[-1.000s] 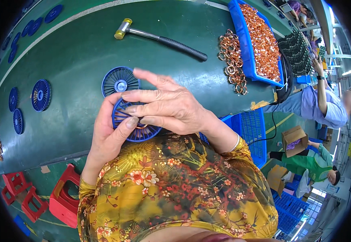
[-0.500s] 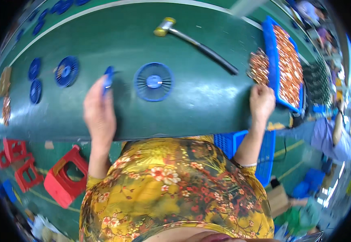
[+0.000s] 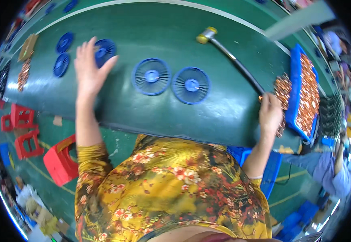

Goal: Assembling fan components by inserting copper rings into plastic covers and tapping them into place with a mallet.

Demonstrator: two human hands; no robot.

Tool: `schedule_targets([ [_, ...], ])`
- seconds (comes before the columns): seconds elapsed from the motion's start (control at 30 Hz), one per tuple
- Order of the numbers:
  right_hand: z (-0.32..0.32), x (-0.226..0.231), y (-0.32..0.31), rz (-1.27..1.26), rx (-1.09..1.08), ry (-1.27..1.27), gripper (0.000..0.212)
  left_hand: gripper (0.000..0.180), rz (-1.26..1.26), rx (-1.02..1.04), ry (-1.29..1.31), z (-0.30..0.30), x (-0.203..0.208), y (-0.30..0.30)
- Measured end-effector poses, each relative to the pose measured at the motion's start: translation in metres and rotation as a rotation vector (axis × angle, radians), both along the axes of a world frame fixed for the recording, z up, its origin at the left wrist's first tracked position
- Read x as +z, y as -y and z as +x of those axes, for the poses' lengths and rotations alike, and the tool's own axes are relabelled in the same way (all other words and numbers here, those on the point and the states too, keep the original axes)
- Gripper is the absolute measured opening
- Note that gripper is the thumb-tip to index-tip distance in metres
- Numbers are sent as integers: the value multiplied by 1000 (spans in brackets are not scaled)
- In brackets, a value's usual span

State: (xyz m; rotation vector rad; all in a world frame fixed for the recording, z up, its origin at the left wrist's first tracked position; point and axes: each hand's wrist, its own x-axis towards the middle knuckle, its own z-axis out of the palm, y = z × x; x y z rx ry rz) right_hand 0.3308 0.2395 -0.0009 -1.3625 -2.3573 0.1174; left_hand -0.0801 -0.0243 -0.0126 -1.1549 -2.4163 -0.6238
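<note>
Head view: blue spoked plastic disc [image 3: 106,53] on green worktop [image 3: 228,119] by left hand [image 3: 89,71], grip spread wide; contact too blurred to tell. Two matching blue discs [image 3: 151,76] lie flat at centre, seemingly for easy access. Right hand [image 3: 270,115], fingers bunched, at loose copper-coloured rings [image 3: 283,85]; cannot tell whether grip clamps one. Pile lies beside blue plastic tray [image 3: 294,86], probably for quick reach.

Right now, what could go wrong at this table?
The right hand could bump the yellow-faced hammer, whose handle ends beside it. Loose copper-coloured rings near the front edge of the table might get swept off. The left hand, spread at a blue spoked wheel, could nudge it askew.
</note>
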Motion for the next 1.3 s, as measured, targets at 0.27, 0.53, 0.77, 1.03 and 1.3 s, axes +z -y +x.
schedule_targets([
  [0.27,-11,9,21,-60,15,-77,11,34,295,147,465,-1,7,4],
  [0.53,-25,29,47,221,387,-517,13,23,671,-258,853,131,39,-31],
  [0.77,-51,40,75,245,616,-539,23,41,486,-651,1304,188,33,-70],
  [1.03,-73,42,87,273,791,-456,22,36,486,-657,1409,201,44,-75],
  [1.3,-84,38,92,59,721,-372,18,31,339,-684,1021,202,32,-72],
])
